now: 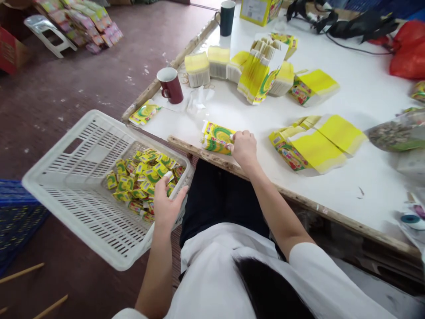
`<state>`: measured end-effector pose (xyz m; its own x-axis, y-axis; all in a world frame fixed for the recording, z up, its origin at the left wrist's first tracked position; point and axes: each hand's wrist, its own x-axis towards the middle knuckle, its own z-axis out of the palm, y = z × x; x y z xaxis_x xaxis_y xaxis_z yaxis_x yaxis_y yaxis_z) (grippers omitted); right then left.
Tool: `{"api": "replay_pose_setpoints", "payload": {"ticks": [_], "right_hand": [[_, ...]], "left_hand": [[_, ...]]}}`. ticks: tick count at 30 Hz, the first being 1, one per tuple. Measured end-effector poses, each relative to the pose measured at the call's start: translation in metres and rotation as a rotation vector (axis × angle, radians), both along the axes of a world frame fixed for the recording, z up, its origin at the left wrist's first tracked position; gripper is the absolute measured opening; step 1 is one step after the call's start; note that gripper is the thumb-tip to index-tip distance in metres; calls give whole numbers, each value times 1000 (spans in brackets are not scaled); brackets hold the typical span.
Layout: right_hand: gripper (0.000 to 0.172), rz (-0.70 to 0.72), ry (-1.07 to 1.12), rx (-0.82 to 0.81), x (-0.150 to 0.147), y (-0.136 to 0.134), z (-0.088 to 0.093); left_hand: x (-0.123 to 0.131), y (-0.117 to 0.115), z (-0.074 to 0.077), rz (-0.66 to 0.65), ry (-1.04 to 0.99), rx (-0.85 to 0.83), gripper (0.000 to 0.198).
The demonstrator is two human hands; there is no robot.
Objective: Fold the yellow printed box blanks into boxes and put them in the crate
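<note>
My right hand (244, 148) grips the end of a yellow and green box (217, 137) that lies at the table's front edge. Over the right side of the white basket (86, 177), my left hand (168, 201) is held with thumb and fingers apart and nothing between them. Under and beyond it, many small yellow packets (142, 175) lie heaped in the basket. Right of the box, flattened yellow cartons (315, 144) are spread on the white table (239, 186).
A maroon mug (171, 86) and a dark mug (226, 17) stand near the table's left edge. Card stacks (197, 71) and a leaning bundle of cartons (260, 71) are farther back. A red bag (410, 51) lies at the right.
</note>
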<state>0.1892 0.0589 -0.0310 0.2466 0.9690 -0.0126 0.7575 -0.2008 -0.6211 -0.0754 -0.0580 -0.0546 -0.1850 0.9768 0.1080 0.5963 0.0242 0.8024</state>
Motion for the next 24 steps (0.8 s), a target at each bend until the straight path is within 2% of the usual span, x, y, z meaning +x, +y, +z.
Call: {"api": "replay_pose_setpoints", "payload": {"ticks": [4,8,11,13,15,17,19,21,24], "right_hand": [[30,15,15,-2,-4,0,2],[30,2,-9,24,-6,-3,8],[29,6,-10,56,-6,-12,14],[27,44,137,102,-10,-26,17],[27,142,311,97,-22,-46,18],[30,263,432,62,-38,-68,14],[36,403,561,-44,-56,-89,5],[39,405,684,-65,-72,-104,-6],[49,355,872,-41,-89,-116,-19]], "left_hand": [[16,3,-1,-108,-89,-18,52],[25,2,-2,-148,-248,-95,53],[36,6,-13,-166,-493,-172,61],[46,12,-20,-145,-706,-109,66],[56,18,-21,-113,-899,-11,66],[64,21,-15,-107,-1007,28,66],[69,21,-4,-96,-1043,14,69],[72,18,10,-50,-1083,12,66],[75,14,29,45,-1192,51,49]]}}
